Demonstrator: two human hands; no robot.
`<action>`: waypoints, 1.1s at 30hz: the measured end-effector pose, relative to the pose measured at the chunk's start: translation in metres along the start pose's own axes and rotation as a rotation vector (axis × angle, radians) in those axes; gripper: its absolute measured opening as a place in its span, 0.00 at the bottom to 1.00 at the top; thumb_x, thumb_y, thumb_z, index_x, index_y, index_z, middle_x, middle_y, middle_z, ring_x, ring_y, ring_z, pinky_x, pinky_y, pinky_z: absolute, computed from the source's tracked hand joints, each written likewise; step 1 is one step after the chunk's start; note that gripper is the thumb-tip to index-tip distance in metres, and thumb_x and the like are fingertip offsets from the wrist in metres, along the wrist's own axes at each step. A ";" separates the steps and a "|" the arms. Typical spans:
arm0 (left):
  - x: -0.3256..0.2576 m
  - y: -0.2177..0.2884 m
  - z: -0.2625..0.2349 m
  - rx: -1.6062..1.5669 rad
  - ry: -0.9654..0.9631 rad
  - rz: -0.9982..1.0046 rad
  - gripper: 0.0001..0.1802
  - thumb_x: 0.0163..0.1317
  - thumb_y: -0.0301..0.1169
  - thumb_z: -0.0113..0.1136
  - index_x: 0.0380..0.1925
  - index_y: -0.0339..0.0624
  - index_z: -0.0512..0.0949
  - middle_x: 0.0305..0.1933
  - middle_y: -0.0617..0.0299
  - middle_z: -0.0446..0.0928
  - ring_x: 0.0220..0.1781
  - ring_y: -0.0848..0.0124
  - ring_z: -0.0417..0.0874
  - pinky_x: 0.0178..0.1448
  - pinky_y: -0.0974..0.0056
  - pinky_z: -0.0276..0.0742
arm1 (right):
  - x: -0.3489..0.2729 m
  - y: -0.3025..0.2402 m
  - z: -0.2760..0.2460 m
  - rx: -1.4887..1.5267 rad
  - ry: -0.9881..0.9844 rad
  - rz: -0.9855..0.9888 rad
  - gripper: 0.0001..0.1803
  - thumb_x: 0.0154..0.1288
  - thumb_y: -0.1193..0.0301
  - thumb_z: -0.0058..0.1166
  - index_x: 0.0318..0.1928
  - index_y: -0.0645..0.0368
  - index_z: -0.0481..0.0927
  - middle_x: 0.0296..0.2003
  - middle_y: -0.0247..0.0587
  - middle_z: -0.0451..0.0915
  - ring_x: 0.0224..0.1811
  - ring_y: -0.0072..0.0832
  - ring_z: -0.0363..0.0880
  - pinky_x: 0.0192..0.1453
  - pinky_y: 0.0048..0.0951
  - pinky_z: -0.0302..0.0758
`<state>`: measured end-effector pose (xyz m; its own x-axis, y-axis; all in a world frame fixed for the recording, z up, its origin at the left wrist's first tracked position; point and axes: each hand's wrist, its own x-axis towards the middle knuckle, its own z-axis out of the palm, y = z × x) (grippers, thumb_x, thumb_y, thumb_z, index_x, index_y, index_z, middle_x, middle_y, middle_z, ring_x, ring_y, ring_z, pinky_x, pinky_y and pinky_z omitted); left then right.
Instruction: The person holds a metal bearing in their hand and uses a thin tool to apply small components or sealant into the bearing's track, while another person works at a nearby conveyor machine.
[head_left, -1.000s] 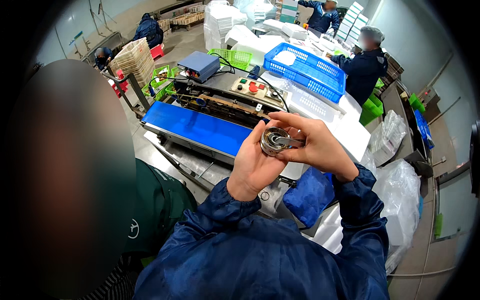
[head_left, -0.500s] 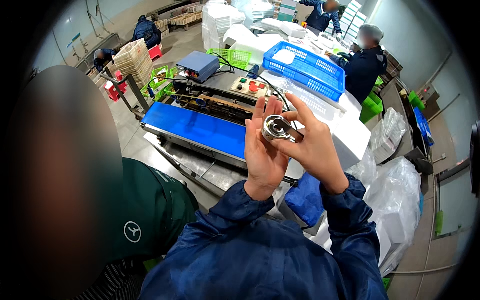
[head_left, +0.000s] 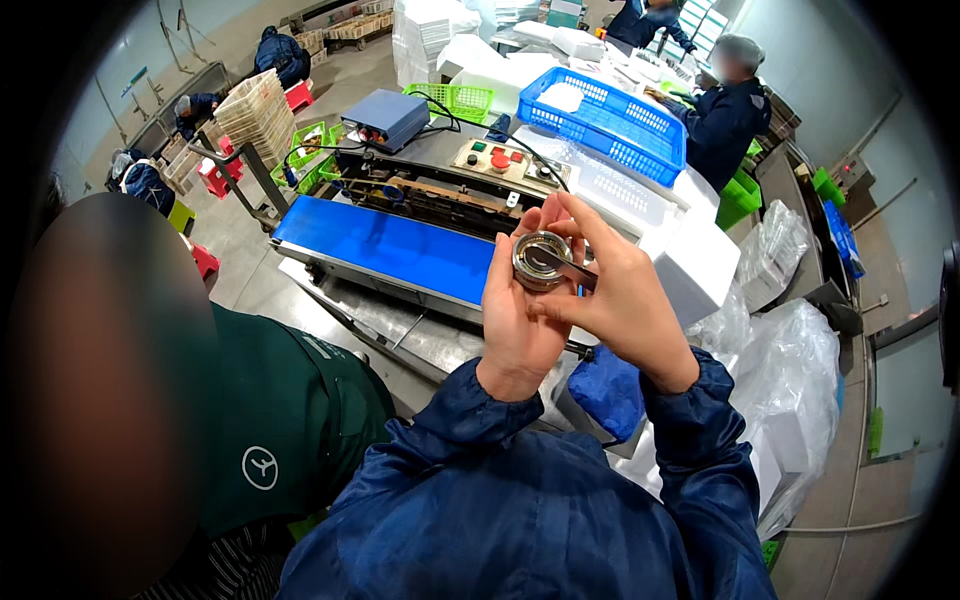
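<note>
A shiny round metal piece (head_left: 533, 279) with a ring-shaped rim and a recessed centre rests against my left hand (head_left: 520, 325). The fingers of that hand curl up behind and around it, palm up. My right hand (head_left: 620, 295) pinches a slim flat metal strip (head_left: 578, 272) between thumb and fingers. The strip's inner end lies over the round piece's centre; whether the two are joined I cannot tell. Both hands are held above the near end of a machine's blue conveyor belt (head_left: 390, 250).
Behind my hands is a control panel with a red button (head_left: 500, 161); a blue-grey box (head_left: 388, 120) stands beyond the belt. A blue crate (head_left: 605, 125) sits among white foam boxes. Someone in a green top (head_left: 300, 420) is close on my left. Wrapped plastic (head_left: 800, 380) lies right.
The round metal piece has turned so its recessed face points more toward me. The strip has shifted over its centre, and my hands have moved slightly left. The view has shifted a little.
</note>
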<state>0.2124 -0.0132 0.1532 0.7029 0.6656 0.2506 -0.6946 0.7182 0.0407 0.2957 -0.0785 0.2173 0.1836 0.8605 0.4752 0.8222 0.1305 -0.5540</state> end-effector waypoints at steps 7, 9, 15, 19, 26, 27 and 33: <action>-0.002 0.004 0.010 -0.175 0.249 -0.089 0.20 0.74 0.42 0.28 0.52 0.40 0.63 0.62 0.50 0.66 0.64 0.61 0.67 0.68 0.54 0.64 | -0.009 0.008 -0.024 0.345 -0.073 0.211 0.41 0.43 0.80 0.67 0.62 0.63 0.66 0.49 0.35 0.76 0.22 0.07 0.60 0.23 0.12 0.61; -0.005 0.008 0.013 -0.184 0.281 -0.103 0.20 0.74 0.41 0.28 0.51 0.37 0.63 0.60 0.47 0.66 0.64 0.58 0.67 0.70 0.53 0.63 | -0.010 0.008 -0.023 0.306 -0.060 0.191 0.35 0.45 0.76 0.67 0.57 0.64 0.70 0.48 0.45 0.77 0.41 0.25 0.74 0.41 0.24 0.73; -0.006 0.009 0.008 -0.172 0.297 -0.131 0.22 0.74 0.42 0.27 0.50 0.37 0.65 0.55 0.53 0.69 0.60 0.62 0.70 0.66 0.55 0.67 | -0.010 0.008 -0.009 0.258 -0.015 0.097 0.33 0.44 0.74 0.66 0.55 0.64 0.72 0.47 0.50 0.77 0.48 0.37 0.78 0.49 0.31 0.76; -0.007 0.008 0.004 -0.127 0.245 -0.135 0.24 0.74 0.44 0.26 0.49 0.38 0.67 0.51 0.58 0.70 0.58 0.65 0.71 0.64 0.57 0.68 | -0.006 0.005 -0.007 0.152 -0.030 0.034 0.36 0.43 0.75 0.66 0.57 0.64 0.71 0.49 0.49 0.76 0.48 0.35 0.78 0.49 0.30 0.76; -0.009 0.009 -0.001 -0.119 0.138 -0.127 0.23 0.74 0.44 0.27 0.48 0.37 0.68 0.50 0.57 0.70 0.56 0.64 0.71 0.64 0.57 0.69 | -0.003 0.004 -0.004 0.093 -0.068 0.006 0.37 0.44 0.75 0.66 0.59 0.64 0.69 0.51 0.46 0.76 0.50 0.31 0.78 0.47 0.27 0.77; -0.009 0.009 0.000 -0.120 0.138 -0.127 0.23 0.74 0.44 0.27 0.48 0.37 0.68 0.50 0.57 0.70 0.56 0.64 0.71 0.64 0.57 0.69 | -0.004 0.006 -0.004 0.092 -0.068 0.007 0.37 0.44 0.75 0.66 0.59 0.64 0.69 0.51 0.46 0.76 0.50 0.31 0.78 0.47 0.27 0.77; -0.007 0.014 0.014 -0.323 0.354 -0.148 0.20 0.74 0.40 0.33 0.47 0.34 0.68 0.51 0.51 0.72 0.55 0.62 0.72 0.66 0.54 0.66 | -0.012 0.008 -0.027 0.701 0.101 0.320 0.21 0.58 0.79 0.54 0.54 0.66 0.73 0.46 0.38 0.78 0.18 0.09 0.65 0.20 0.12 0.62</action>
<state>0.1951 -0.0108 0.1656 0.8382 0.5393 -0.0806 -0.5397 0.7992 -0.2645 0.3141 -0.1009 0.2256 0.4300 0.8644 0.2606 0.1943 0.1933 -0.9617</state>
